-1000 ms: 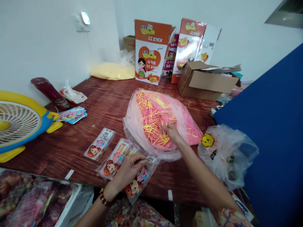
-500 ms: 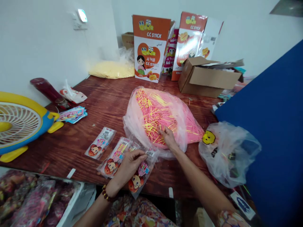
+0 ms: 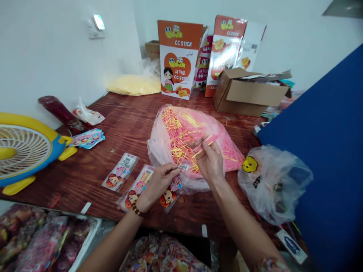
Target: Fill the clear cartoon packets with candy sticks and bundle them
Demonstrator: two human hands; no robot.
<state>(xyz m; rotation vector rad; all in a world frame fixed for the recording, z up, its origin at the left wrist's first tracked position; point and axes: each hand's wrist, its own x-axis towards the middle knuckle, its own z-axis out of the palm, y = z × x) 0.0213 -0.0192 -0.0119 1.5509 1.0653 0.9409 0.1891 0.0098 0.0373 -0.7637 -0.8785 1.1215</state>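
Note:
A big clear bag (image 3: pixel 161 147) full of pink and yellow candy sticks lies open in the middle of the wooden table (image 3: pixel 133 121). My right hand (image 3: pixel 210 160) is lifted over the bag's mouth, closed on a small bunch of sticks (image 3: pixel 208 141) that fan out above my fingers. My left hand (image 3: pixel 157 183) pinches the top of a cartoon-printed packet (image 3: pixel 170 192) beside the bag, near its barcode label. Two more such packets, one filled (image 3: pixel 136 187) and one flat (image 3: pixel 120 172), lie to the left of it.
A yellow and blue fan (image 3: pixel 25 149) stands at the left edge. CC Stick cartons (image 3: pixel 178 56) and an open cardboard box (image 3: pixel 246 92) line the back. A smiley-face plastic bag (image 3: pixel 273 181) lies right, against a blue board (image 3: pixel 326 151). A tray of filled packets (image 3: pixel 39 241) sits below left.
My right hand rose out of the pile with a bunch of sticks. My left hand lifted the packet's top up toward the bag's mouth.

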